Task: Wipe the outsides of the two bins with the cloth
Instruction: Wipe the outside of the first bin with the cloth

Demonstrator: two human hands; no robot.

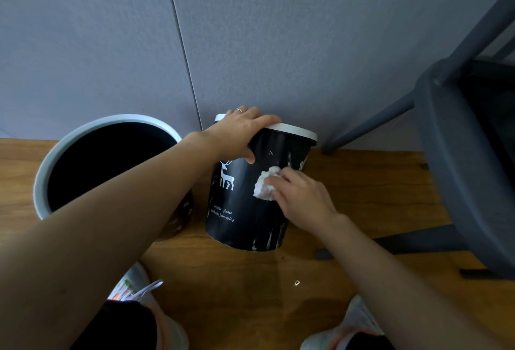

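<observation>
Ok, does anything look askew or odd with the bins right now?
Yes: the deer-print bin is tipped toward the wall, the left hand gripping its white rim, the right hand pressing the cloth on it. The other bin stands upright.

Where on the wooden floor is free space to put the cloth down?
Bare wooden floor lies right of the tilted black deer-print bin, up to the grey chair, and before it, between the shoes. Crowded: the gap to the white-rimmed bin on the left.

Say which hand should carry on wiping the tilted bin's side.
Right. The right hand already presses the cloth on the deer bin wall; the left hand grips its rim, probably steadying the tilt.
</observation>
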